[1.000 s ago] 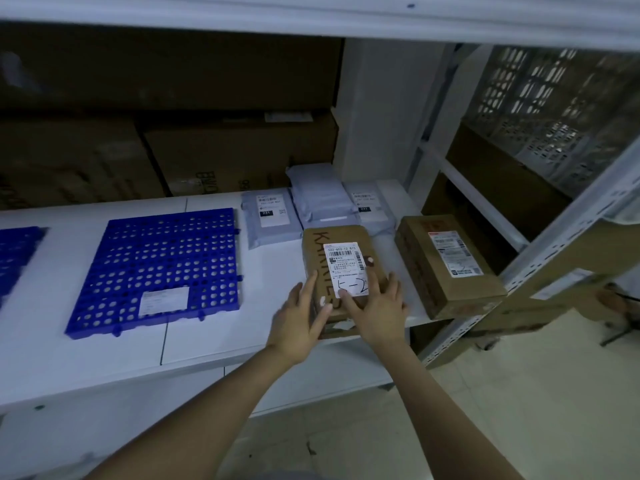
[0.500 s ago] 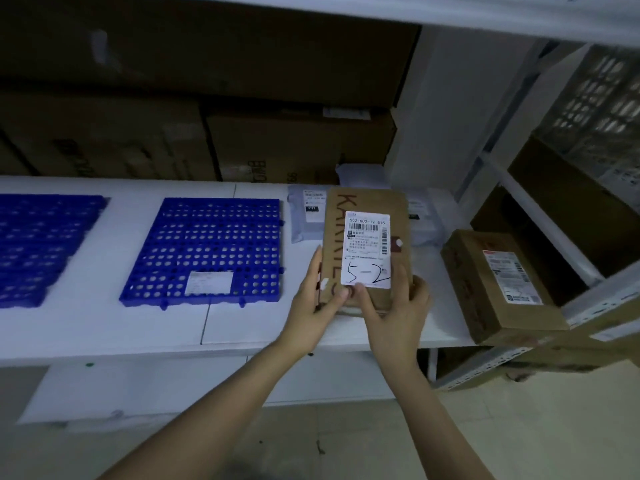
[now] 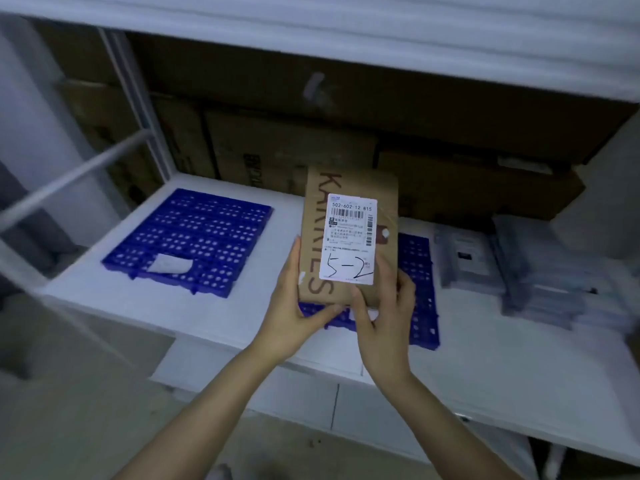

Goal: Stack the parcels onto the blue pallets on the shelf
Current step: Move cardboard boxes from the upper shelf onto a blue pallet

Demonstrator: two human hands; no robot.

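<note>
Left blue pallet (image 3: 194, 233) lies flat on the white shelf (image 3: 138, 301). Left hand (image 3: 291, 320) and right hand (image 3: 384, 323) both grip the lower end of the brown parcel (image 3: 349, 188), thumbs on front. It's moved left since before and is now held up over the right blue pallet (image 3: 420, 271), grey mailers (image 3: 519, 268) further right.
</note>
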